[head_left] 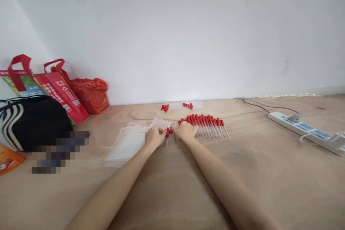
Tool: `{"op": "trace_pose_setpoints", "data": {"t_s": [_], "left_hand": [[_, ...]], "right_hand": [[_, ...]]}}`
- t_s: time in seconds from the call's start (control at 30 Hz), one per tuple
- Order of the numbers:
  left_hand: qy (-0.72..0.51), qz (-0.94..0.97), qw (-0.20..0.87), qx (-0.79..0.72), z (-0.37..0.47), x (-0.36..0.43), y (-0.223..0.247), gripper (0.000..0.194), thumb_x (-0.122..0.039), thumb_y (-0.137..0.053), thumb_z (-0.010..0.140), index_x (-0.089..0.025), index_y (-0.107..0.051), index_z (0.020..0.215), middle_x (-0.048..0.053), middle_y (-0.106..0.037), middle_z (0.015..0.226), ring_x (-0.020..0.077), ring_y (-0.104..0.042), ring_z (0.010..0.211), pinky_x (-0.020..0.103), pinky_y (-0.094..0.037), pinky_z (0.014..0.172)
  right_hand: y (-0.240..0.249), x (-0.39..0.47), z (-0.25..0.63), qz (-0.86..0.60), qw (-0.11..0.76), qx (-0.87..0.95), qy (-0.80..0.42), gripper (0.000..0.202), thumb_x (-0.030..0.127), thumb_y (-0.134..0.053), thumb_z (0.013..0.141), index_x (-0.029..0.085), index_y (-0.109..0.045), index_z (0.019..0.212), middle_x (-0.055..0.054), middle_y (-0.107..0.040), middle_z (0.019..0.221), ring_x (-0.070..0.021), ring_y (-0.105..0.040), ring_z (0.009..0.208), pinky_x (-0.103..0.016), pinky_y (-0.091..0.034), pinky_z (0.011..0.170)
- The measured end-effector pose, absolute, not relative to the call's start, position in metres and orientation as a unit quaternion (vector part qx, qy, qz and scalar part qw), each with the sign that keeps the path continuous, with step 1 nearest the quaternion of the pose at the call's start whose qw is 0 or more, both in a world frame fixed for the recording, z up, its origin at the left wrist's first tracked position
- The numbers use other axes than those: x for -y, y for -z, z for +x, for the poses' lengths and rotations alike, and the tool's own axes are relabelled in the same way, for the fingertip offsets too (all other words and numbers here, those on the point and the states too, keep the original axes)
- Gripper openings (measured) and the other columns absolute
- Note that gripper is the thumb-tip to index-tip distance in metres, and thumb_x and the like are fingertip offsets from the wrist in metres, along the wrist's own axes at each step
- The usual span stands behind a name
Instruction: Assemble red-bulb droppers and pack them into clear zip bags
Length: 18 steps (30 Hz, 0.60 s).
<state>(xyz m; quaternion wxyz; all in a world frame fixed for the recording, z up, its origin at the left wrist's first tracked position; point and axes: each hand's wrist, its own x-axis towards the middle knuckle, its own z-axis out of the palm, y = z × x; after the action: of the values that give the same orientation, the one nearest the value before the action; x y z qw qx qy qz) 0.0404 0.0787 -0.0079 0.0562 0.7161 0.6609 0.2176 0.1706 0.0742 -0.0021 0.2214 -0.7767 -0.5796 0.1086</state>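
Note:
Several red-capped clear droppers [210, 125] lie side by side in a slanting row on the wooden table. My right hand [185, 130] is at the left end of that row, its fingers closed down around something I cannot make out. Small red pieces [169, 131] sit between my hands. The fingertips of my left hand [155, 136] are pressed together beside these pieces, and what they grip is too small to tell. Left of my left hand lie flat clear zip bags [126, 143], one of them [159, 122] just behind that hand.
Near the wall are small red items [165, 107] and another clear bag [198, 105] with red pieces. A white power strip [304, 129] with cables lies at the right. Red bags [90, 95] and a black bag [40, 124] stand at the left, beside a blurred-out patch.

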Motion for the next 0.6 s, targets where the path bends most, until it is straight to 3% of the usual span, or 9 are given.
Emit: {"op": "trace_pose_setpoints", "data": {"t_s": [0.2,0.3,0.4,0.53,0.6], "left_hand": [[-0.251,0.758,0.032,-0.602,0.036,-0.053,-0.005,0.016,-0.026,-0.052,0.076,-0.016,-0.063,0.071,0.005,-0.065,0.077,0.0188,-0.059,0.074,0.027,-0.04,0.066],[-0.247,0.811,0.03,-0.529,0.031,-0.024,-0.004,0.013,-0.025,-0.053,0.075,-0.018,-0.061,0.066,0.002,-0.062,0.072,0.0172,-0.057,0.074,0.027,-0.04,0.07],[-0.229,0.873,0.022,-0.431,0.028,-0.001,0.006,0.011,-0.02,-0.051,0.075,-0.017,-0.057,0.066,0.002,-0.058,0.069,0.0174,-0.055,0.069,0.029,-0.041,0.067],[-0.244,0.871,0.051,-0.423,0.027,0.007,0.019,0.007,-0.019,-0.049,0.076,-0.017,-0.055,0.076,0.003,-0.056,0.074,0.0165,-0.054,0.068,0.028,-0.043,0.062],[-0.254,0.872,0.065,-0.413,0.028,0.004,0.021,0.013,-0.023,-0.051,0.077,-0.017,-0.057,0.086,0.004,-0.056,0.082,0.0173,-0.054,0.074,0.029,-0.044,0.066]], "right_hand": [[0.0,-0.049,0.206,-0.724,0.252,0.632,-0.11,0.023,0.033,-0.045,0.078,0.018,-0.059,0.069,-0.008,-0.066,0.077,-0.02,-0.059,0.079,-0.03,-0.035,0.071],[0.013,-0.022,0.231,-0.601,0.308,0.731,-0.101,0.011,0.022,-0.044,0.08,0.017,-0.054,0.077,-0.005,-0.063,0.077,-0.0154,-0.057,0.072,-0.025,-0.036,0.064],[0.029,0.005,0.251,-0.494,0.33,0.799,-0.089,0.009,0.019,-0.041,0.083,0.018,-0.05,0.081,-0.004,-0.06,0.075,-0.0144,-0.054,0.07,-0.027,-0.037,0.066],[0.039,0.025,0.262,-0.437,0.323,0.837,-0.06,0.025,0.017,-0.037,0.085,0.018,-0.049,0.108,-0.007,-0.058,0.083,-0.0161,-0.053,0.076,-0.03,-0.038,0.069],[0.039,0.028,0.261,-0.428,0.314,0.846,-0.05,0.03,0.016,-0.035,0.086,0.019,-0.049,0.112,-0.008,-0.057,0.085,-0.0165,-0.052,0.078,-0.031,-0.037,0.07]]}}
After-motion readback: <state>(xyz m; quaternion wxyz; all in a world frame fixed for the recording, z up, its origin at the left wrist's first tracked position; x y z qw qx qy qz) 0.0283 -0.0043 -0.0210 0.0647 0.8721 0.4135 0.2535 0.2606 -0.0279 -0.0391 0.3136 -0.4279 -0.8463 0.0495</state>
